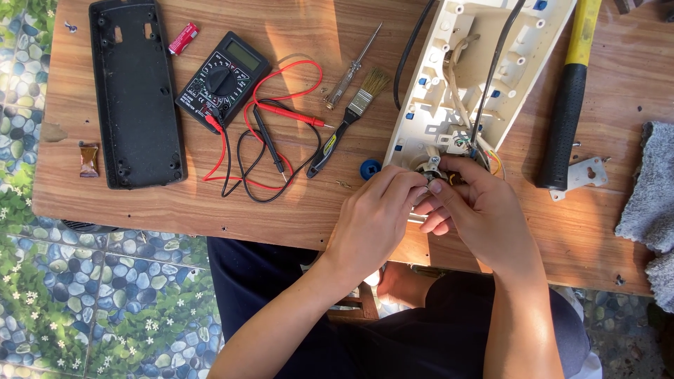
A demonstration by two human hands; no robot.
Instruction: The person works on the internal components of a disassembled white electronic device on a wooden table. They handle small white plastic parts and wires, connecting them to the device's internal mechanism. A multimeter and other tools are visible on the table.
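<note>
Both hands meet at the near end of the casing point(484, 63), a long cream plastic shell lying open on the table point(295, 203) with its wiring bared. Left hand point(372, 221) is curled, thumb and fingers pinched on a small metal part point(430, 165) at that end; right hand point(477, 210) is closed too, fingertips pressed to the same spot from the other side, though what exactly it grips is hidden by the fingers. Coloured wires point(491, 160) fan out just beside the right hand, and black cables run up through the casing.

Left of the casing lie a brush point(347, 123), a slim screwdriver point(353, 67) and a blue cap point(370, 168). Further left sits a black multimeter point(221, 78), its red and black leads point(270, 151) looped toward the brush. Beyond that, a black panel point(133, 91) lies flat, with a small red cell point(183, 38) above the meter. Right of the casing rests a hammer point(569, 105) (yellow shaft, black grip), a white bracket point(583, 175) touching its grip end, and a grey cloth point(649, 203) at the table's far right edge.

Wood-grain surface, scuffed, in strong sunlight with hard shadows. Underneath, the floor point(84, 302) carries a pebble-and-flower print. Dark trousers show at the near table edge.
</note>
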